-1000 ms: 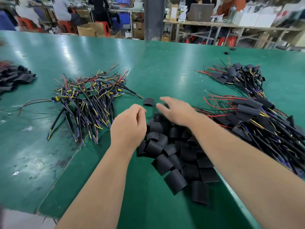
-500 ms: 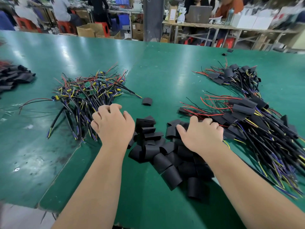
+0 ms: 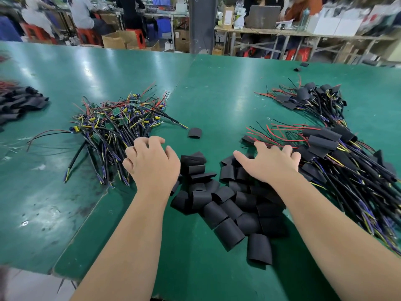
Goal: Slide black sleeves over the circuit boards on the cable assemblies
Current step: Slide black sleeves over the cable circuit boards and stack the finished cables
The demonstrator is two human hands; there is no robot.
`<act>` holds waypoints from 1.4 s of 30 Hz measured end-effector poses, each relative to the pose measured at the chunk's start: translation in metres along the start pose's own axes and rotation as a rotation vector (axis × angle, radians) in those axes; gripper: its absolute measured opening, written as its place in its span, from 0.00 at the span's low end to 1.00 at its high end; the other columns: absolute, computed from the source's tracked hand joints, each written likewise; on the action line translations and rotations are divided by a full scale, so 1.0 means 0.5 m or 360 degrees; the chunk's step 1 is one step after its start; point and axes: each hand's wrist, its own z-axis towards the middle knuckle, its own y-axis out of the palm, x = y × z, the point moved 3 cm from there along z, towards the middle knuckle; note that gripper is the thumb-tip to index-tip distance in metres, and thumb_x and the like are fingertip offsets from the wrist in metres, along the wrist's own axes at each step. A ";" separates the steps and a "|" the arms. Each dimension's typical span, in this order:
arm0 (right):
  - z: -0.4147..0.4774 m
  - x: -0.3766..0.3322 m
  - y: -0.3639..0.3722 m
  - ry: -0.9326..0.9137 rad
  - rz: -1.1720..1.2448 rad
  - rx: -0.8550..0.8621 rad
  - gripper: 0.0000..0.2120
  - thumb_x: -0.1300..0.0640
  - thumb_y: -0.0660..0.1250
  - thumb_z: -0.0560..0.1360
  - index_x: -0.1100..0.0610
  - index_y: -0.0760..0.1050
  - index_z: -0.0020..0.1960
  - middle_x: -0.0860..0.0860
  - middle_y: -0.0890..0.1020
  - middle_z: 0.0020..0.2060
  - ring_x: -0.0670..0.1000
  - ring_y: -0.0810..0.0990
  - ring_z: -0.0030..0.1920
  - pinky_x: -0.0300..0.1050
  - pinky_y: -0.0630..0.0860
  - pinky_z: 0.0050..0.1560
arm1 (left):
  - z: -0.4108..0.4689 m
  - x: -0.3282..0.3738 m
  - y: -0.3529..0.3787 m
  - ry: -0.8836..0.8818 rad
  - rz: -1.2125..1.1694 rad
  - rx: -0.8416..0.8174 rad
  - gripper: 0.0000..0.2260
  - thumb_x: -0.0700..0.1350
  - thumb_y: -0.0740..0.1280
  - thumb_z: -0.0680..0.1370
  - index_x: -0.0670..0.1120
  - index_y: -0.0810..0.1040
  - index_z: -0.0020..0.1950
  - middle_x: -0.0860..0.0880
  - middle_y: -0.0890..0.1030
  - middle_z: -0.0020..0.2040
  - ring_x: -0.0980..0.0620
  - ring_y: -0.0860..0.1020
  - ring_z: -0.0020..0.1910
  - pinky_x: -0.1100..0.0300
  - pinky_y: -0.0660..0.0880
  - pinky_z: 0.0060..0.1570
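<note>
At the near middle of the green surface [image 3: 217,94], the loose black sleeves [image 3: 227,205] lie in a heap btwn both forearms. The left hand [image 3: 152,166] sits knuckles-up at the near edge of the unsleeved cable assemblies [image 3: 112,127], fingers curled down among the wire ends; can't tell whether it actually has one pinched. The right hand [image 3: 271,165] is spread flat w/ straight fingers, holding nothing. It rests on the right side of the sleeve heap, fingertips at the edge of the finished bundle [image 3: 338,153], whose boards already wear sleeves. Small green circuit boards [image 3: 116,111] show deep in the left pile, on the side away from the hand.

Risks, as I judge them:
- Wires in the left pile are crossed & tangled, so pulling one assy prob. drags neighbours along or snags a board.
- The sleeves look light & half-flattened. A forearm sweep could scatter them, esp. the nearest ones, which lie close to the surface's near edge.
- The sleeve heap & finished bundle touch, so bare sleeves could get mixed into done work.

Room:
- The green gap btwn the left pile and the sleeve heap is narrow, w/ one stray sleeve [image 3: 194,133] just beyond it.
- A wide bare stretch lies further back, alongside a second sleeved bundle [image 3: 312,98] at far right.
- Another dark heap [image 3: 19,101] sits at the left border, well apart.
- Bare green also shows near-left, enough to lay an assy out.
</note>
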 end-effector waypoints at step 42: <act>-0.132 -0.052 -0.046 -0.0658 0.0990 0.0048 0.23 0.44 0.57 0.80 0.47 0.63 0.73 0.51 0.60 0.75 0.49 0.50 0.77 0.58 0.47 0.76 | 0.059 -0.076 -0.035 -0.0157 0.0418 -0.0002 0.08 0.42 0.62 0.76 0.48 0.80 0.42 0.47 0.80 0.42 0.43 0.74 0.43 0.53 0.59 0.48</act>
